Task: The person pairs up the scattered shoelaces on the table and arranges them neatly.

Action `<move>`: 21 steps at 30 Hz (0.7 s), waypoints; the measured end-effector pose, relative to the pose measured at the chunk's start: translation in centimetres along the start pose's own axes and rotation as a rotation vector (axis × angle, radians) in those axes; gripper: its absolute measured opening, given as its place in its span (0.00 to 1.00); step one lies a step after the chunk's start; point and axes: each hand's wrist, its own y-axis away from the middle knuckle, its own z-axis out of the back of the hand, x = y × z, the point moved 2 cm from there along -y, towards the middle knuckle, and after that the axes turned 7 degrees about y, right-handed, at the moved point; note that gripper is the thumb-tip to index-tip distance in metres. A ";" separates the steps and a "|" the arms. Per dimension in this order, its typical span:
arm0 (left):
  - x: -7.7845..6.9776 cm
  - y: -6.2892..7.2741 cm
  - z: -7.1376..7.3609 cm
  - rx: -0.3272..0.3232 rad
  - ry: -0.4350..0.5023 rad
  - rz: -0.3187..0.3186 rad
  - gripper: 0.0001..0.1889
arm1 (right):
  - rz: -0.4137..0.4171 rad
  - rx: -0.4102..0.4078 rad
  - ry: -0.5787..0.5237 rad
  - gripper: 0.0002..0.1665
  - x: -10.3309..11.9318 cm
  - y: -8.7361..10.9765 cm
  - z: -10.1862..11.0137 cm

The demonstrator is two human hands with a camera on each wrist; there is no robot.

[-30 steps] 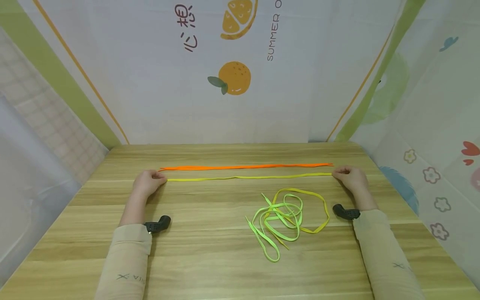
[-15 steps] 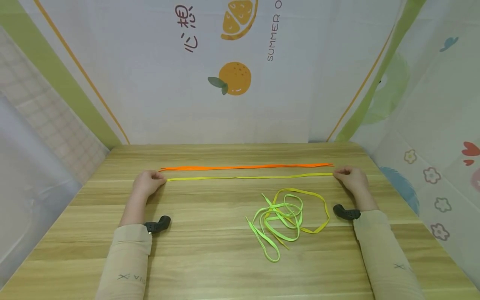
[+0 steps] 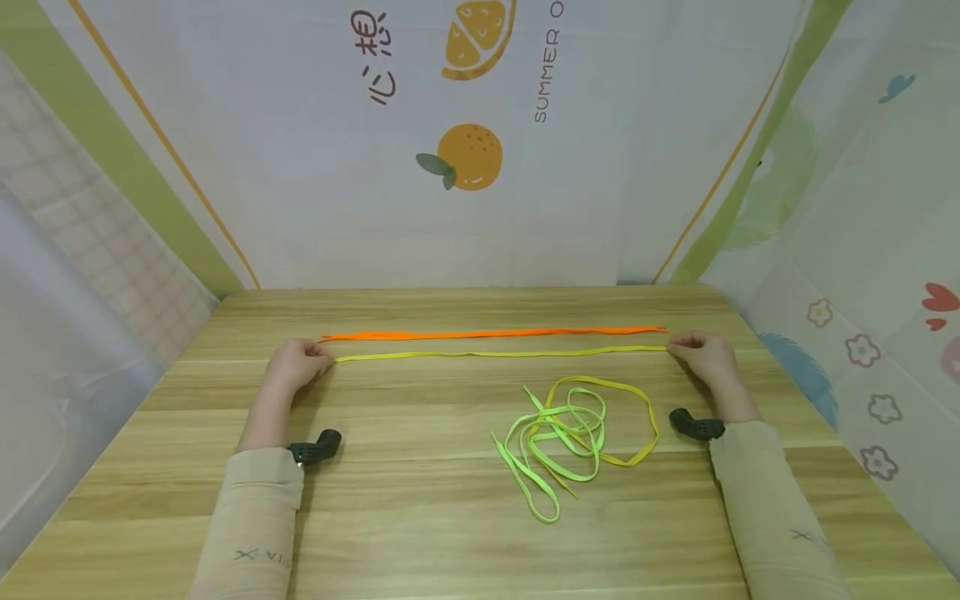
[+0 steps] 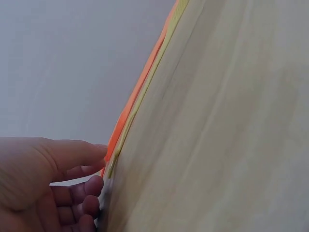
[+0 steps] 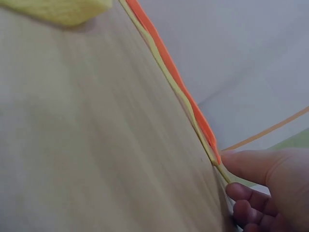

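A yellow shoelace (image 3: 480, 354) lies stretched nearly straight from side to side across the wooden table. Just beyond it, an orange shoelace (image 3: 487, 334) runs almost parallel. At the yellow lace's left end is my left hand (image 3: 295, 364); the left wrist view shows the lace tip (image 4: 111, 169) bare beside the thumb and fingertips, which hold nothing visible. My right hand (image 3: 703, 358) pinches the other end between thumb and fingers, as the right wrist view shows. There the yellow lace (image 5: 186, 104) runs close beside the orange one.
Nearer to me, right of centre, a green shoelace (image 3: 588, 477) lies in loose loops, tangled with another yellow shoelace (image 3: 654, 412). A printed cloth (image 3: 315, 183) hangs behind the table (image 3: 420, 525). Each wrist bears a black camera mount (image 3: 317, 450).
The yellow lace's left end has shifted very slightly to the right, and the small kink in its middle has flattened. My right hand has moved slightly right.
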 end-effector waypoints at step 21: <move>-2.4 -0.3 -0.6 -0.082 0.019 -0.074 0.14 | -0.045 0.067 -0.035 0.33 0.6 0.6 1.2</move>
